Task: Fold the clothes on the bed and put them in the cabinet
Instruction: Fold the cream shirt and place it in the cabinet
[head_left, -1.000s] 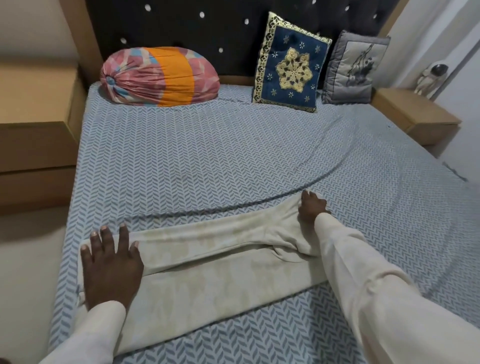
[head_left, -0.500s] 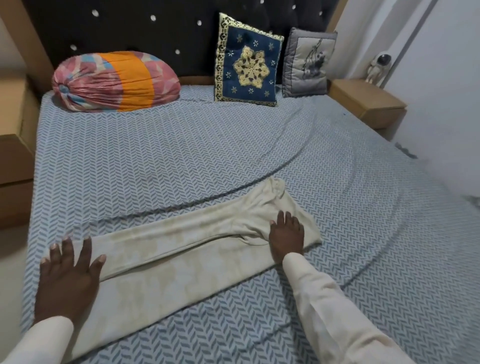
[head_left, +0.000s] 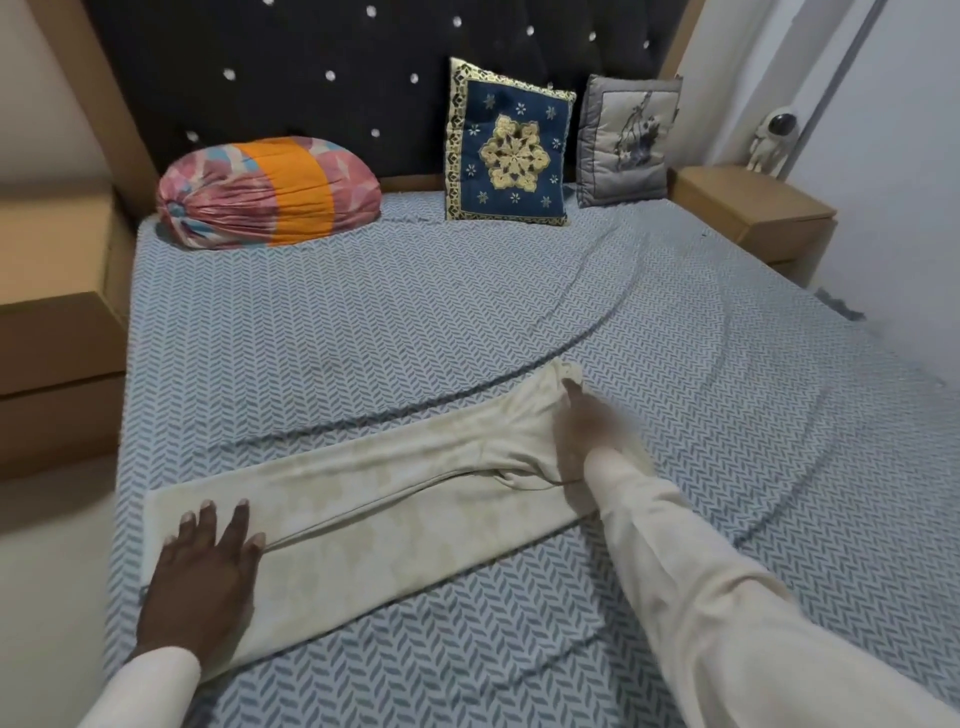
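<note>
One pair of cream trousers (head_left: 363, 499) lies on the bed (head_left: 363, 322), seemingly folded lengthwise only. The left hand (head_left: 202, 577) presses one end, spread flat; the right hand (head_left: 587, 431) is too blurred to tell. Further folding and putting away remain.

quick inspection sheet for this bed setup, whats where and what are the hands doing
surface: bed with a blue-grey herringbone sheet, creased in long arcs
job's things: one cream garment, folded lengthwise, flat across the near part of the bed; which unit is the cabinet cannot be told
clutter: pink-and-orange bolster, blue embroidered cushion and grey cushion against the dark headboard
grips: left hand flat on the garment's left end, fingers straight; right hand blurred at its right end, hold unclear
cables: nothing seen
surroundings: wooden unit on the left; nightstand on the right with an astronaut figure on it
</note>
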